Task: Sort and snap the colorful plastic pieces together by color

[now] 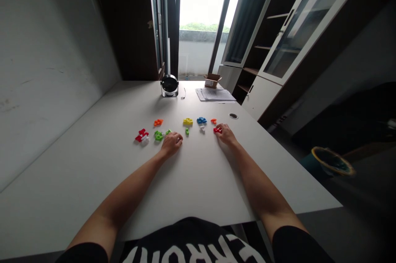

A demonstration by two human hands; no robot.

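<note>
Small plastic pieces in bright colours lie in loose groups across the white table (192,180). My right hand (227,135) has its fingertips closed on a red piece (217,130) at the right end, with a small orange piece (213,121) just beyond. My left hand (172,144) rests on the tabletop with curled fingers; what they hold, if anything, I cannot make out. Beside it are several green pieces (159,135). Farther left are red pieces (142,133) with a white one (144,139). Between my hands lie a yellow cluster (187,121), a blue cluster (201,120), a small green piece (187,131) and white bits (202,129).
An orange piece (158,122) lies behind the green ones. At the far edge stand a round black device (169,84) on a stand, papers (216,94) and an open cardboard box (212,80). A cable hole (233,116) sits at right; a bin (332,162) stands off the table.
</note>
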